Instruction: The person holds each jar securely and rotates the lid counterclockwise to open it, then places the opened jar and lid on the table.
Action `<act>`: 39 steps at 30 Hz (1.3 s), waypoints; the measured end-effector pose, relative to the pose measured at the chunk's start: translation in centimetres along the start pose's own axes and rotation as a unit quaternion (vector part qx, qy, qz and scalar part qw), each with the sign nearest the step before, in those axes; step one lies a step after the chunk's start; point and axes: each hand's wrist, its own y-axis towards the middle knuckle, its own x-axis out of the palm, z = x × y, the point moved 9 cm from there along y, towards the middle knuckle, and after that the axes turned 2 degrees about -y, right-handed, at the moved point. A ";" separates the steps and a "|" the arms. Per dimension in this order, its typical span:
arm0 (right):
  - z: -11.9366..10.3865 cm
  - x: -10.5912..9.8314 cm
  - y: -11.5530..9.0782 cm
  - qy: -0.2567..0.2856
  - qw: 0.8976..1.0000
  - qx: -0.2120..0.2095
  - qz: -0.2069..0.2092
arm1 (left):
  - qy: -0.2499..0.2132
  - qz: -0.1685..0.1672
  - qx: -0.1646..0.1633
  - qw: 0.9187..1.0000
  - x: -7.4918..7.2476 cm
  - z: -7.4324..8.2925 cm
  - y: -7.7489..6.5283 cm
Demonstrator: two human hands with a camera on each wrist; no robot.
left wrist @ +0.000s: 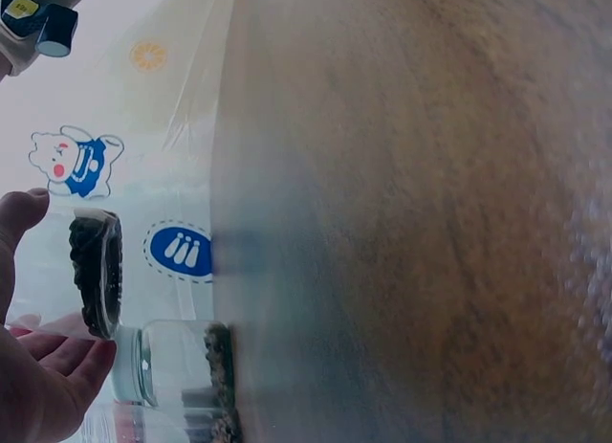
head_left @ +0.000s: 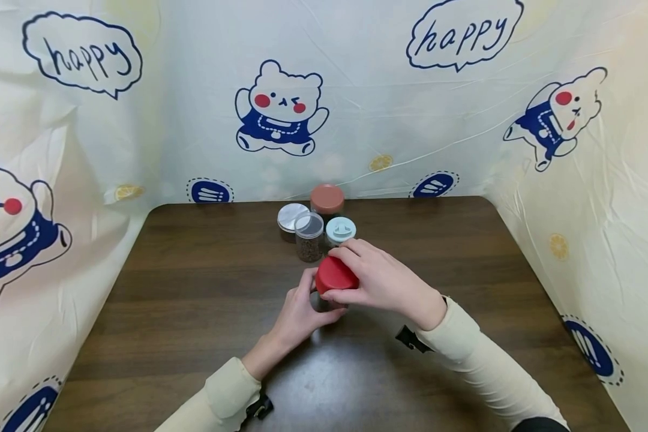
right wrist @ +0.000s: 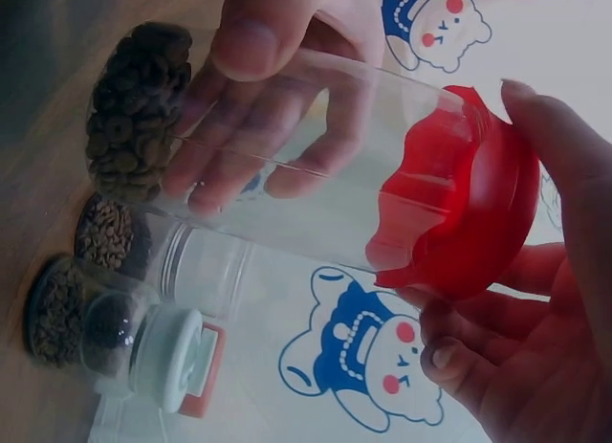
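A tall clear jar (right wrist: 382, 113) has a red lid (head_left: 337, 276) and dark brown, kibble-like pieces (right wrist: 139, 113) at its bottom. My left hand (head_left: 298, 312) grips the jar's clear body, thumb on one side and fingers round the other. From above, my right hand (head_left: 386, 279) holds the red lid between thumb and fingers. In the left wrist view, the jar's base is raised off the table. Whether the lid is fully seated cannot be told. Just beyond my right fingers stands a jar with a light blue lid (head_left: 341, 229).
Behind the held jar, other jars stand close together: one with a clear lid (head_left: 309, 240), one with a silvery white lid (head_left: 291, 215) and one with a brownish pink lid (head_left: 327, 199). The brown wooden table (head_left: 205, 288) meets a printed cloth (head_left: 367, 108) at its back and sides.
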 end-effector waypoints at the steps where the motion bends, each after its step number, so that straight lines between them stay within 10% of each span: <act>1: 0.0 0.0 0.0 -0.001 1.000 0.000 0.000 | 0.000 -0.001 0.000 1.000 0.0 0.0 0.0; 39: 0.3 0.1 0.7 -0.024 0.999 0.025 -0.020 | -0.007 0.004 -0.012 1.000 -0.2 -0.2 0.4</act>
